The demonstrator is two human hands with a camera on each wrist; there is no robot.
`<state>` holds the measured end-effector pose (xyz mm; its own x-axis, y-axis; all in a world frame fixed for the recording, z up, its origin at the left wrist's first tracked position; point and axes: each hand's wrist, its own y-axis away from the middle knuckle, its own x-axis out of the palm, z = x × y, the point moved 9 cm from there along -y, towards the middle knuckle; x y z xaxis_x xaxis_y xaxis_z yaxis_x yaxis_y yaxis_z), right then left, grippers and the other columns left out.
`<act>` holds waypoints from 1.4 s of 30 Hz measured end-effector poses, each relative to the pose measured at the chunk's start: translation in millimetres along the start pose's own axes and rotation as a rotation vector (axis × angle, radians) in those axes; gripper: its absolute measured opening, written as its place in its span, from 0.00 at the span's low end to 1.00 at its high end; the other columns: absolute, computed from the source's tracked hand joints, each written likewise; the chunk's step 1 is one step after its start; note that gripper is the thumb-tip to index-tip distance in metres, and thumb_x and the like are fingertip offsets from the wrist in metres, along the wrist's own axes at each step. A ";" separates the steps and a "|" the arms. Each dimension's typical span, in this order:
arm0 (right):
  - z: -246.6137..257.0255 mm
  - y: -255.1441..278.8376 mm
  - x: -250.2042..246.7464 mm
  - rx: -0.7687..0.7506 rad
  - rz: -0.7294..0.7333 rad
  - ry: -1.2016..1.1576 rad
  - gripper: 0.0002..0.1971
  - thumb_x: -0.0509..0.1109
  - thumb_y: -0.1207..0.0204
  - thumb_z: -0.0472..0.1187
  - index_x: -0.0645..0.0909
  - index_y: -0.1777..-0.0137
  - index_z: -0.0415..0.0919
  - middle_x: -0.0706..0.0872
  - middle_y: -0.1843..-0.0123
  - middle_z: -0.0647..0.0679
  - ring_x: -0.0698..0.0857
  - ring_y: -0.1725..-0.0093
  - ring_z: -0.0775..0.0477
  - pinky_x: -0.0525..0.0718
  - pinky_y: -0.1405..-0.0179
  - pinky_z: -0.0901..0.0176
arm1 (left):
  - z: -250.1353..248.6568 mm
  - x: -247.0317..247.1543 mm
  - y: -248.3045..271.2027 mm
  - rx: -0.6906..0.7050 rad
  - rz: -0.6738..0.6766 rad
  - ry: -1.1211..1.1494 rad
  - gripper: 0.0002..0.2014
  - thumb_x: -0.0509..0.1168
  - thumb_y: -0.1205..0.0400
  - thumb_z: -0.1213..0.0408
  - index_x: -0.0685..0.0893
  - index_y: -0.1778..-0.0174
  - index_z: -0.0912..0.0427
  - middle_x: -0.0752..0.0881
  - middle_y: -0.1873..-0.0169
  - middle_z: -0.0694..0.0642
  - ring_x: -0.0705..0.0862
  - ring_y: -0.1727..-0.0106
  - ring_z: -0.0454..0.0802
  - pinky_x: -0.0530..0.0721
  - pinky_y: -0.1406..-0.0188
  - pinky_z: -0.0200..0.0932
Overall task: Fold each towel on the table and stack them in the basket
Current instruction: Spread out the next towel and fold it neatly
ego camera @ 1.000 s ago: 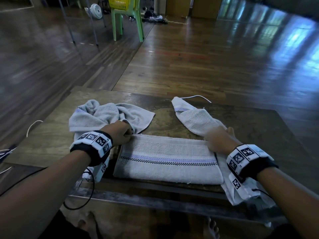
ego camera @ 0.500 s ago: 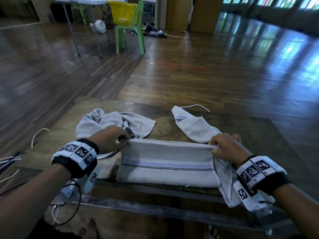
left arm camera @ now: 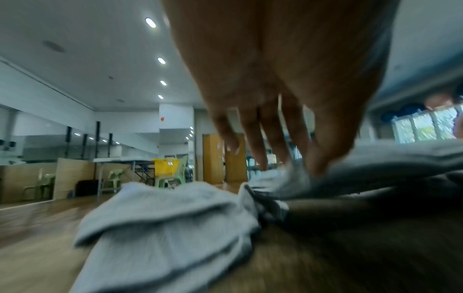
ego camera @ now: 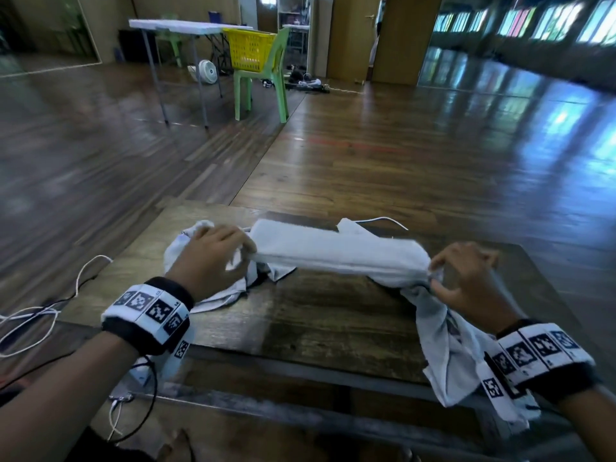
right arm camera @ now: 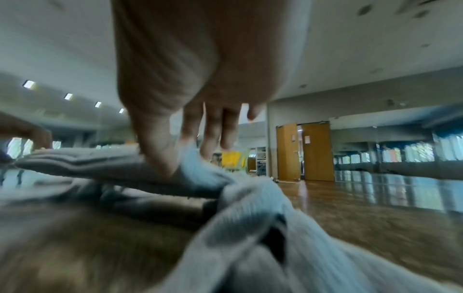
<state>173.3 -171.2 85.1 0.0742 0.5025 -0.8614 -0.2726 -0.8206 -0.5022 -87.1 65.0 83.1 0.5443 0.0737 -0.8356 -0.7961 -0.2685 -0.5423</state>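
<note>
Here, left to right in the head view:

1. White cables (ego camera: 40,315): looped at the far left edge of the frame, running onto the near-left corner of the wooden table (ego camera: 333,315).
2. Crumpled towel (ego camera: 186,248): centre-left, heaped on the table near its left edge; partly hidden behind the left hand. The left wrist view shows it (left arm camera: 162,228) in loose folds in the lower middle of the frame.
3. Left hand (ego camera: 213,258): centre-left, thumb and fingers closed in a pinch on the left end of the folded towel; remaining fingers spread and blurred.
4. Folded towel (ego camera: 336,251): centre of frame, a long flat band held by both ends, lifted off the table top, with bare wood showing in front of it and a shadow beneath.
5. Right hand (ego camera: 466,278): centre-right, thumb and forefinger pinching the right end of the folded towel; the other fingers curved above it.
6. Third towel (ego camera: 446,345): lower right, draped over the table's near-right edge and hanging below it, its far end showing behind the folded towel.
7. Yellow basket (ego camera: 250,50): upper centre-left, on a green chair (ego camera: 263,85) beside a white folding table (ego camera: 186,26), well apart from the wooden table.
8. Wooden floor (ego camera: 416,155): open between table and chair, and across the upper right.
</note>
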 end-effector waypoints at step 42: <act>33.3 49.9 103.3 -0.078 0.624 0.013 0.09 0.62 0.22 0.51 0.80 0.45 0.54 0.79 0.52 0.61 0.76 0.44 0.57 0.60 0.42 0.57 | -31.4 112.7 56.5 0.020 0.481 -0.034 0.16 0.53 0.26 0.46 0.84 0.61 0.46 0.85 0.62 0.44 0.85 0.59 0.47 0.77 0.56 0.45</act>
<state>135.4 -151.1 -26.5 -0.0641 -0.0806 -0.9947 -0.1976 -0.9760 0.0918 -62.5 27.9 -39.0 0.1044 -0.0227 -0.9943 -0.9606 -0.2613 -0.0949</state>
